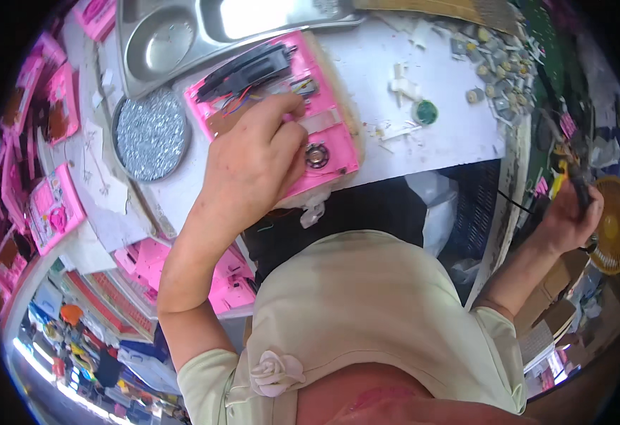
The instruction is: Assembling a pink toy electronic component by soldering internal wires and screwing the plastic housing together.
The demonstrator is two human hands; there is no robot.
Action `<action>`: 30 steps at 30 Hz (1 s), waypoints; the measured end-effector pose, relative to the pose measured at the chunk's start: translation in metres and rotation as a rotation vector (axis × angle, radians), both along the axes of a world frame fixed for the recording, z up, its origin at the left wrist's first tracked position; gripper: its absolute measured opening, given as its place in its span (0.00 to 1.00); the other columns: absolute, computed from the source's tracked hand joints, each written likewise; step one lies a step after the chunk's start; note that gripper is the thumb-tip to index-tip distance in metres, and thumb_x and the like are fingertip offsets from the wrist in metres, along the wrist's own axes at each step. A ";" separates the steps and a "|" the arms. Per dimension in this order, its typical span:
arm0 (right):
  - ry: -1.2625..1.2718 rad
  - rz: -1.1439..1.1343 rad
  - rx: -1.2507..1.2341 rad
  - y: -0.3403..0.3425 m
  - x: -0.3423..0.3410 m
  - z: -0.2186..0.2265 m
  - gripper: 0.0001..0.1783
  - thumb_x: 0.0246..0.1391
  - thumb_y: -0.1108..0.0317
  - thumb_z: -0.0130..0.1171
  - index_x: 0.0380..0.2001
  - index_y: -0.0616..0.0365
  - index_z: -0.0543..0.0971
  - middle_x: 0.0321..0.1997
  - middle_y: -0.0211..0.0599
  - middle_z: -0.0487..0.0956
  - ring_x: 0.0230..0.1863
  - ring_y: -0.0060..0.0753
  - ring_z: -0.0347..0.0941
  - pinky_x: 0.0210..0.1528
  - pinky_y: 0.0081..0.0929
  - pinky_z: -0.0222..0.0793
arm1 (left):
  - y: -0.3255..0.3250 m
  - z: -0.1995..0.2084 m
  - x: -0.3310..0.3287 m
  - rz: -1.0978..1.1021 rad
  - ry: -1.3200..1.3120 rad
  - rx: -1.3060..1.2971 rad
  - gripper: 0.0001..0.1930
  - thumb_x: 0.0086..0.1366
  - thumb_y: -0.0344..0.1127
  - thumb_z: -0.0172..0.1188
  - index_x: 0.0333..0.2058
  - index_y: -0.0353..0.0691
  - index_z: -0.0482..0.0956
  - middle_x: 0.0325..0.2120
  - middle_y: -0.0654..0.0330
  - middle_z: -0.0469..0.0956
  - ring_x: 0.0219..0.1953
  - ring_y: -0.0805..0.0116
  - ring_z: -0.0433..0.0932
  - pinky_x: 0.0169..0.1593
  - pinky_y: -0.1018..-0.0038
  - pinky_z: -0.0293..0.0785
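Glossy pink plastic toy casing [282, 106], shiny steel tray [175, 35], glittery round tin [150, 133]

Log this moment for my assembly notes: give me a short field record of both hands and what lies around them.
left hand: rests on the open pink plastic casing, fingertips by its wires
right hand: out to the side, gripping a dark tool handle
casing: lies on the white worktable, small round speaker showing
nearby: round tin of silvery bits, metal tray, green disc
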State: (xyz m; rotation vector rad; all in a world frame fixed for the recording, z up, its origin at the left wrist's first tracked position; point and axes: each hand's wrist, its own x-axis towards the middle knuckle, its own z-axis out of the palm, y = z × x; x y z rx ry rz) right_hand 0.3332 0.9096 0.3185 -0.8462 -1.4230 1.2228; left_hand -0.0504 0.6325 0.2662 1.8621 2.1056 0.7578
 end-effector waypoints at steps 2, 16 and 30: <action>0.085 -0.036 -0.090 0.036 0.061 0.018 0.15 0.64 0.59 0.57 0.38 0.62 0.81 0.31 0.32 0.80 0.25 0.20 0.69 0.29 0.19 0.62 | 0.000 0.000 -0.002 0.006 0.016 0.007 0.10 0.54 0.27 0.66 0.35 0.38 0.77 0.47 0.55 0.78 0.44 0.54 0.81 0.42 0.61 0.79; -0.097 -0.562 0.163 0.068 0.098 0.027 0.08 0.62 0.68 0.59 0.31 0.59 0.81 0.20 0.22 0.70 0.18 0.14 0.56 0.21 0.20 0.50 | 0.008 0.004 0.016 0.041 0.013 -0.030 0.10 0.55 0.23 0.66 0.35 0.37 0.77 0.47 0.50 0.76 0.41 0.52 0.79 0.45 0.60 0.75; 0.054 0.081 -0.568 0.027 0.063 -0.025 0.21 0.67 0.65 0.60 0.58 0.65 0.76 0.39 0.32 0.78 0.33 0.19 0.69 0.33 0.19 0.68 | -0.002 0.001 0.002 0.028 0.006 0.010 0.09 0.54 0.27 0.68 0.33 0.40 0.78 0.45 0.57 0.78 0.44 0.57 0.81 0.42 0.63 0.79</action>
